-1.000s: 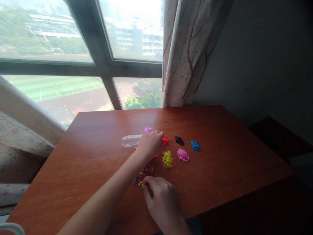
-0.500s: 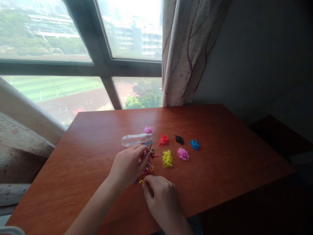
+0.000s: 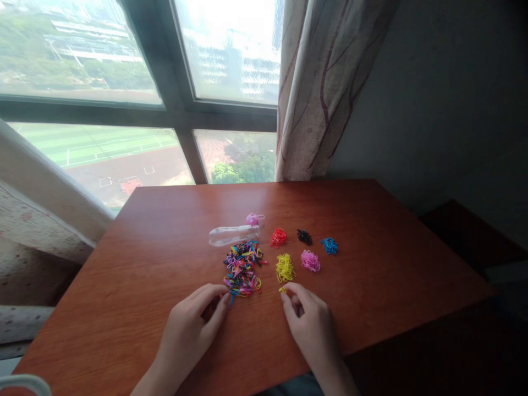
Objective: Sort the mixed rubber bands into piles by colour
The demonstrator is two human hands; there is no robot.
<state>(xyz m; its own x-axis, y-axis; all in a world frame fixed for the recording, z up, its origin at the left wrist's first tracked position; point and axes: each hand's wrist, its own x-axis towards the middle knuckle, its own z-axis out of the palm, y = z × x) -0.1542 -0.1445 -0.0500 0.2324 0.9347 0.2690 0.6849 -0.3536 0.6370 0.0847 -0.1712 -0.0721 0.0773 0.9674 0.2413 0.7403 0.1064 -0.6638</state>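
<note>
My right hand (image 3: 311, 319) pinches a small yellow rubber band (image 3: 282, 290) between thumb and forefinger, just below a pile of yellow rubber bands (image 3: 285, 268). At the lower left edge of a mixed heap of coloured rubber bands (image 3: 243, 269), my left hand (image 3: 196, 319) has its thumb and fingertips drawn together; what they hold, if anything, cannot be made out. Separate small piles of red bands (image 3: 278, 237), black bands (image 3: 304, 236), pink bands (image 3: 310, 260) and blue bands (image 3: 329, 245) lie to the right of the heap.
Behind the heap a clear plastic bottle (image 3: 233, 236) lies on its side, with a pink cap piece (image 3: 253, 219) by its right end. The wooden table (image 3: 391, 264) reaches a window and curtain (image 3: 313, 88). A white curved rim (image 3: 25, 383) shows at the lower left corner.
My left hand has moved down and left off the heap, uncovering it. My right hand has carried the yellow band rightward to beside the yellow pile.
</note>
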